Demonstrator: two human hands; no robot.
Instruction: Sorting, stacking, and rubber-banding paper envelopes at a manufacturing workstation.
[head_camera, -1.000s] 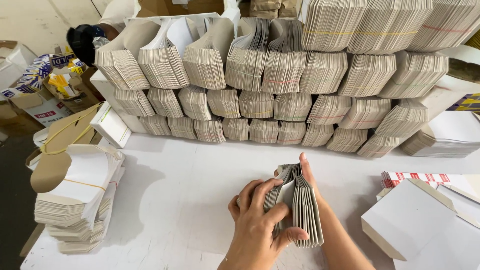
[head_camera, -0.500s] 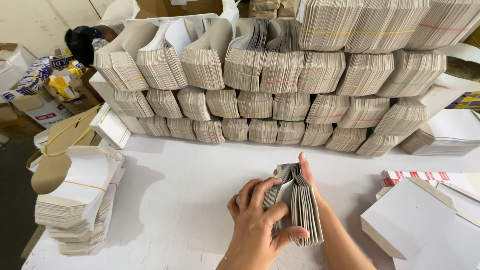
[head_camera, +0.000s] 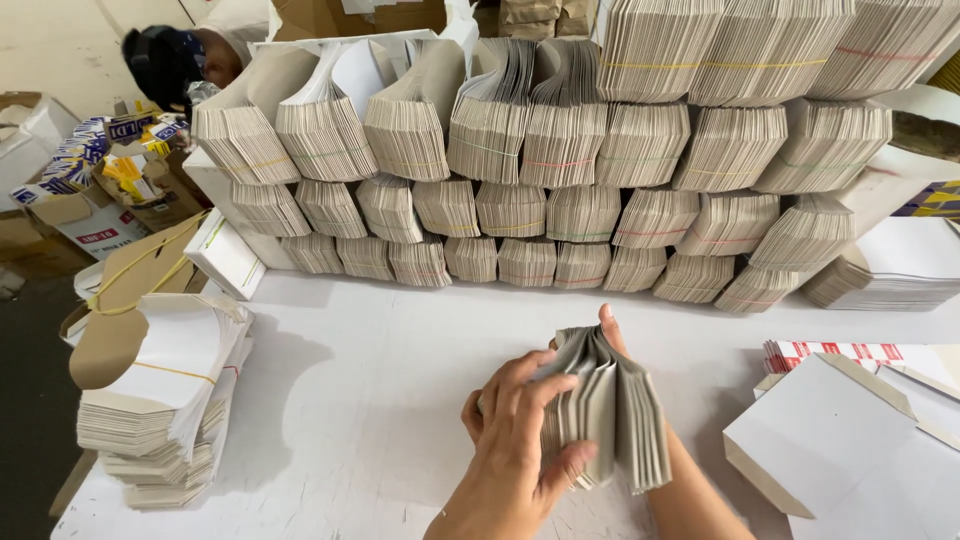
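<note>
we note first the white table (head_camera: 380, 400), which fills the lower part of the view and carries everything below. along its far edge stands a wall of banded card bundles (head_camera: 560, 170), grey-brown, stacked in three tiers from left to right. at the table's left edge sits a lower pile of white and grey flat cards (head_camera: 160, 400), tied with a yellow band. to the right lies a flat white box blank (head_camera: 820, 430), with red-striped sheets (head_camera: 850, 352) just behind it. near the table's front, at centre, we hold a fanned stack of grey cards (head_camera: 610, 410) upright, its lower edge near the table. our left hand (head_camera: 515, 440) wraps the stack's near face, fingers spread and thumb pressing the front. our right hand (head_camera: 612, 330) is mostly hidden behind the stack; only fingertips show at its top, so we cannot tell its grip.
</note>
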